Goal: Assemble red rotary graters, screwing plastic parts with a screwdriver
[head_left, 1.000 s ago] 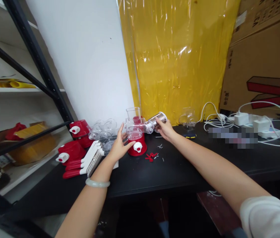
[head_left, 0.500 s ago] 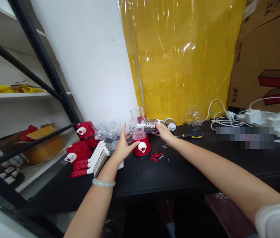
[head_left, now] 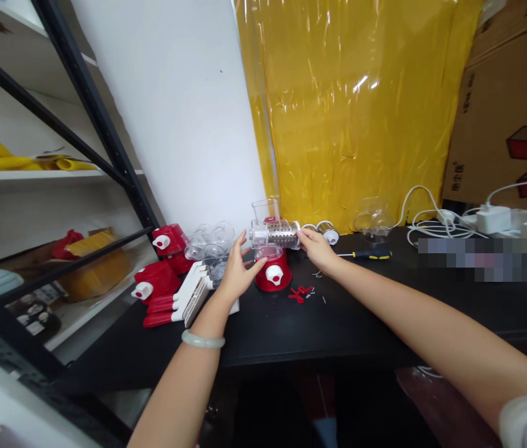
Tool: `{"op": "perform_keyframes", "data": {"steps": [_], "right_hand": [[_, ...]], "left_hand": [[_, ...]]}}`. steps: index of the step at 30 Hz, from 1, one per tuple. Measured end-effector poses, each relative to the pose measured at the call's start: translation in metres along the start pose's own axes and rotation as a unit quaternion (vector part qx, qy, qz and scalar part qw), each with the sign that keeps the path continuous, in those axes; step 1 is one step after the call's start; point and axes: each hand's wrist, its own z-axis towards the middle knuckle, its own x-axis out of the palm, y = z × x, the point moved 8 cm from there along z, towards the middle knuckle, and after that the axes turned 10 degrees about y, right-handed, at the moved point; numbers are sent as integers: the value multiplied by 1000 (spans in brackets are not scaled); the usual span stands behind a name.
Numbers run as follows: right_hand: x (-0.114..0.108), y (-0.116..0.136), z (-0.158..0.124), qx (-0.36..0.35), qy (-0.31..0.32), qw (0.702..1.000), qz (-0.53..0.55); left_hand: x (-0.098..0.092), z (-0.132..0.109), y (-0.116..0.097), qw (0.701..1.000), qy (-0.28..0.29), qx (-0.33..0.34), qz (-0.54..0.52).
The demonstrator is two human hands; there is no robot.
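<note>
A rotary grater stands upright on the black table, with a red base point(head_left: 272, 279) and a clear plastic housing point(head_left: 265, 211) on top. A perforated metal grater drum point(head_left: 284, 234) lies level inside the housing, its white rim at the right side. My right hand point(head_left: 317, 250) pinches the drum at that rim. Fingers spread, my left hand point(head_left: 239, 269) is at the grater's left side, its thumb by the neck above the base. Whether its hidden fingertips press on the housing I cannot tell.
Red bases point(head_left: 155, 280), white-and-red handles point(head_left: 188, 295) and clear housings point(head_left: 211, 239) are at left. Another metal drum point(head_left: 327, 233) and a screwdriver point(head_left: 373, 254) lie to the right. Small red parts point(head_left: 299, 294) lie in front. Chargers and white cables point(head_left: 491, 219) sit far right.
My right hand has pushed the grater drum leftward, deeper into the clear housing. My left hand keeps its place beside the grater. The whole view has shifted slightly.
</note>
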Motion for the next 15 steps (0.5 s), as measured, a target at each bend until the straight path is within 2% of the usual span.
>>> {"op": "perform_keyframes", "data": {"steps": [4,15], "right_hand": [[10,-8,2,40,32,994,97],[19,4,1,25,62,989,134]], "left_hand": [[-1,0,-1,1000,-11,17,17],[6,1,-5,1000,12,27,1]]}}
